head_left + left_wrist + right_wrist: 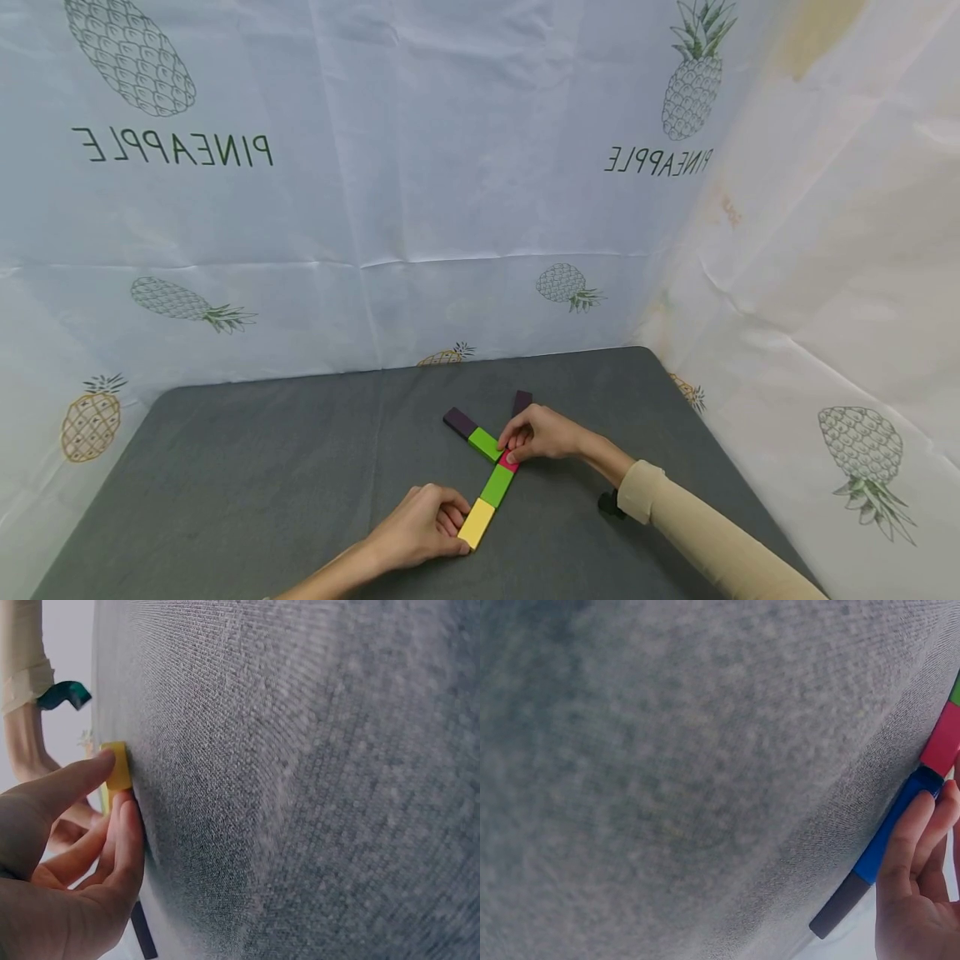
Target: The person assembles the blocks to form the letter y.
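A yellow block (476, 523) lies at the near end of a branching row of flat blocks. My left hand (426, 527) pinches it, thumb at its near end and fingers along its left side. Beyond it come a green block (497, 486) and a red block (509, 460). My right hand (546, 433) grips a blue block (889, 832) at the end beside the red one; the hand hides this block in the head view. A dark purple block (522, 402) extends past it. Another green block (486, 443) and dark purple block (460, 422) form the left branch.
The blocks lie on a dark grey cloth-covered table (285, 467). A white curtain printed with pineapples (465, 200) hangs behind and along the right side. A dark object (611, 503) sits at the right sleeve's cuff.
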Tool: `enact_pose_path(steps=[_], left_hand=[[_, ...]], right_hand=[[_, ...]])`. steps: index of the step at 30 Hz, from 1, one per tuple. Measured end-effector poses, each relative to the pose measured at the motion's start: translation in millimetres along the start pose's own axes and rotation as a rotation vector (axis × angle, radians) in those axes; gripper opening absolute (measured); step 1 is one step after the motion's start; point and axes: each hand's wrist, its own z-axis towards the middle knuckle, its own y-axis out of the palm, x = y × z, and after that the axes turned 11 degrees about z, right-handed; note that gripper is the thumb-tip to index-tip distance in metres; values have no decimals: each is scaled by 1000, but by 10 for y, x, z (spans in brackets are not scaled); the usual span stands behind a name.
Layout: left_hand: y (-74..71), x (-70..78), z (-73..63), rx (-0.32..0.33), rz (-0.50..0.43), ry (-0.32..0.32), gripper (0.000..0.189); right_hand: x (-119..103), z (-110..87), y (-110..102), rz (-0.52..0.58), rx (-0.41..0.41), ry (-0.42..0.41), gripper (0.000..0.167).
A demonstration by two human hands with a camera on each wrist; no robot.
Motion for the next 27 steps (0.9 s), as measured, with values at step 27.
enact_pose_path(steps=[27], left_hand=[[13,-1,15,-9,-8,-18,37]], right_hand=[[-12,0,27,-56,6,-19,16]])
